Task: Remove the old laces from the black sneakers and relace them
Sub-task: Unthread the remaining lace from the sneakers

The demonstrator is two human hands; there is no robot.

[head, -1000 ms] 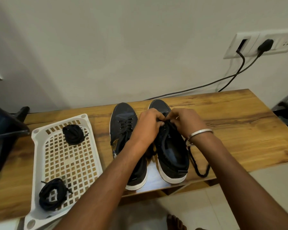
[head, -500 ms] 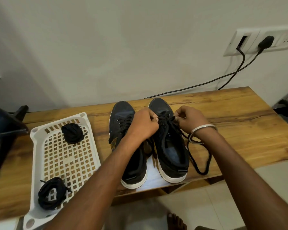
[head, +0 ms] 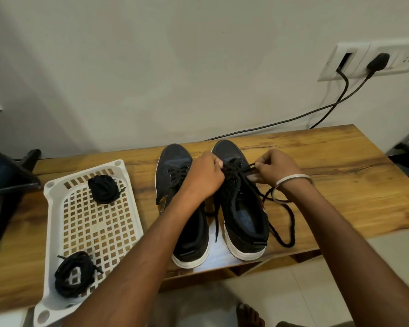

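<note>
Wooden table (head: pixel 340 185), toes toward the wall: two sneakers side by side. Over the right sneaker (head: pixel 242 208), I see the left hand (head: pixel 204 177) and right hand (head: pixel 278 168) each pinching its lace (head: pixel 291 223); left sneaker (head: pixel 175 171) untouched.

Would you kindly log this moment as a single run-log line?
step: lace work on right sneaker | left hand: grips lace | right hand: pinches lace | left sneaker: laced

- One view only: head-worn wide-angle camera, looking forward and down.
- Close range: forearms enter from the bottom edge, hands mid-frame over the table (head: pixel 340 161).
- Facing the wall (head: pixel 175 67); floor visible along the bottom.
- No second view, so no overlap.
</note>
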